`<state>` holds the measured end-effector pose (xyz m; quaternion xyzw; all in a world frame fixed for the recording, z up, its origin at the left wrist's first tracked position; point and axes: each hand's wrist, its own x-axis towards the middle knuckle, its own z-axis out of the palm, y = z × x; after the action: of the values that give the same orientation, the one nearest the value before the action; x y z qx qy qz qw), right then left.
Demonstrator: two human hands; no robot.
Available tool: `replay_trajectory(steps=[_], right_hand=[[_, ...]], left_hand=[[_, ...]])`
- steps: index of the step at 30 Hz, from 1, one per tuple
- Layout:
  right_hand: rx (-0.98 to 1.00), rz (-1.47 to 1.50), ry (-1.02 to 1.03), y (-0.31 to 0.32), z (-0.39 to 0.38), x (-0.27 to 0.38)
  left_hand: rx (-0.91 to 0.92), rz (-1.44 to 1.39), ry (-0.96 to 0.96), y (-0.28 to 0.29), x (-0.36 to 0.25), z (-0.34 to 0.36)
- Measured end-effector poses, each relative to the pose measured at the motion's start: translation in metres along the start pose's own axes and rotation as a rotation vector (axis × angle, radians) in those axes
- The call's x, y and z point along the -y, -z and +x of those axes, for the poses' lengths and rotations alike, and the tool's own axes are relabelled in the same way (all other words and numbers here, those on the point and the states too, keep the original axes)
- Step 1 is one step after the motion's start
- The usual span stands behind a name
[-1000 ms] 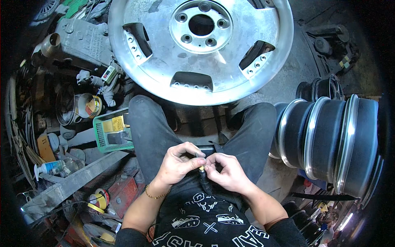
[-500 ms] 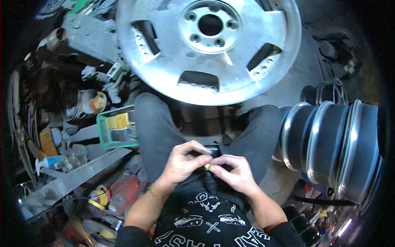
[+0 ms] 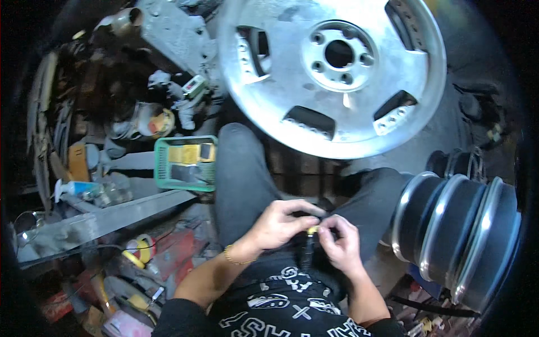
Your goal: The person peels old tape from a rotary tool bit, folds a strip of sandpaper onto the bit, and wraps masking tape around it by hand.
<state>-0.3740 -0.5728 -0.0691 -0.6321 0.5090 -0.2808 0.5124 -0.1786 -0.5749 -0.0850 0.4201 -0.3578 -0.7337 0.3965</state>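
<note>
A slim black tool with a ribbed body (image 3: 306, 254) stands between my thighs, its small yellow end piece (image 3: 313, 230) uppermost. My left hand (image 3: 283, 224), with a gold bracelet at the wrist, pinches at that yellow end between thumb and fingers. Just right of it, my right hand (image 3: 341, 244) is closed, thumb and fingertips drawn together beside the yellow piece. Whatever sits in those right fingertips is hidden. Beyond my knees lies a large silver wheel rim (image 3: 337, 121), face up, with a bolt-hole hub and cut-out windows.
Left of my leg is a green plastic basket (image 3: 159, 174) with yellow and dark blocks. A grey metal beam (image 3: 112, 224) crosses the cluttered left side, with red metal equipment (image 3: 185, 247) below it. Several wheel rims (image 3: 449, 236) stand on edge at my right.
The whole view has swung, so the scene sits farther right and lower. My right fingers have curled in and drawn slightly away from the yellow end; my left hand stays by it.
</note>
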Motion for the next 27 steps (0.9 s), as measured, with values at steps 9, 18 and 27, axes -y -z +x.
replay_trajectory(steps=[9,18,27], right_hand=[[-0.010,-0.024,-0.005,0.011,-0.001,-0.003],[-0.087,-0.074,0.028,0.034,0.003,-0.004],[-0.034,-0.085,0.074,0.039,0.006,0.001]], left_hand=[[0.030,-0.330,0.088,-0.001,0.014,0.003],[0.007,-0.475,0.090,-0.004,0.028,0.004],[0.023,-0.475,-0.020,-0.008,0.041,0.003]])
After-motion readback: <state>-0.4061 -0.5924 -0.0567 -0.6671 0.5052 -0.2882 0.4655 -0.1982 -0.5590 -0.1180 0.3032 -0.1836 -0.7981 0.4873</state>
